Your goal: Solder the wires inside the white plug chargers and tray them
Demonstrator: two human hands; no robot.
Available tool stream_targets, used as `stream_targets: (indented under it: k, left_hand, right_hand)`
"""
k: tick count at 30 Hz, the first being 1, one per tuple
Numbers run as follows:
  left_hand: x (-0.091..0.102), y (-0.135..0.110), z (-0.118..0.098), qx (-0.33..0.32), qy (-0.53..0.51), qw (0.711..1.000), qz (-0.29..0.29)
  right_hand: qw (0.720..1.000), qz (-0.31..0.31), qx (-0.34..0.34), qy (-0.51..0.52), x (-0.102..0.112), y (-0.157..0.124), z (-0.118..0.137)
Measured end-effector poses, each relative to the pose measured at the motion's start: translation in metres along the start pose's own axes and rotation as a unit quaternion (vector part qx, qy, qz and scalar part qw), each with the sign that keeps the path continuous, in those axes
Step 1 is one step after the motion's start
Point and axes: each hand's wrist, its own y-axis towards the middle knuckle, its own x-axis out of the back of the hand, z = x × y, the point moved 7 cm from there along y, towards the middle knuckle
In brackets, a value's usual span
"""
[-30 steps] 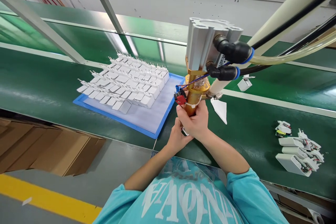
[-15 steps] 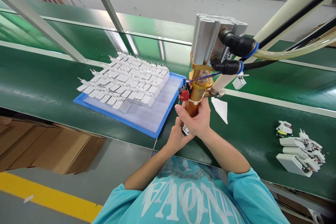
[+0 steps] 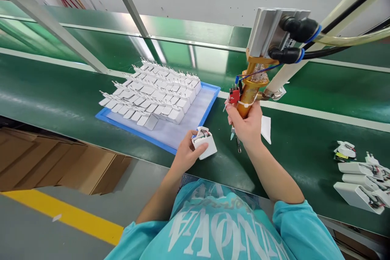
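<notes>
My left hand (image 3: 187,152) grips a white power adapter housing (image 3: 208,150) over the front edge of the bench. One end of the housing is open, with wires showing in it. To its right, my right hand (image 3: 247,124) is wrapped round a gold, air-powered hand tool (image 3: 247,95) with a red switch (image 3: 234,95) on its side. A thin metal tip (image 3: 238,146) points down below my fingers, apart from the housing. Part of the tool's lower body is hidden by my hand.
A blue-rimmed tray (image 3: 209,107) at left holds rows of white adapters (image 3: 152,93). Several open housings (image 3: 359,197) with wires lie at right. A white scrap (image 3: 266,129) lies behind my right hand. Hoses (image 3: 341,40) lead to the tool; cardboard boxes (image 3: 79,166) stand lower left.
My left hand has moved left and down, away from the tool, bringing the adapter housing into clear sight. My right hand and the tool have shifted right in view.
</notes>
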Motion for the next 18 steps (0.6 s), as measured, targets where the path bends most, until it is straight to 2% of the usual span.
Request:
stream_targets:
  k: [3,8,10,12,15,18]
  left_hand:
    - [0.002,-0.003,0.001,0.006,-0.081,0.997,0.016]
    - [0.006,-0.002,0.007,0.017,-0.067,0.997,0.025]
    - [0.013,-0.001,0.006,0.004,-0.012,1.0,0.009]
    - [0.027,0.001,0.003,-0.011,0.079,0.996,-0.033]
    - [0.051,0.005,-0.001,-0.02,0.197,0.975,-0.099]
    - [0.074,0.011,0.001,-0.008,0.261,0.956,-0.136]
  right_hand:
    - [1.0,-0.003,0.003,-0.014,0.006,0.005,0.0]
    - [1.0,-0.01,0.009,-0.027,0.013,0.008,-0.001]
    - [1.0,-0.011,0.008,-0.028,0.015,0.009,-0.001]
    - [0.999,-0.013,0.005,-0.033,0.016,0.01,-0.002]
    - [0.999,-0.018,-0.004,-0.037,0.018,0.011,-0.002]
    - [0.999,-0.023,-0.007,-0.029,0.02,0.012,-0.002]
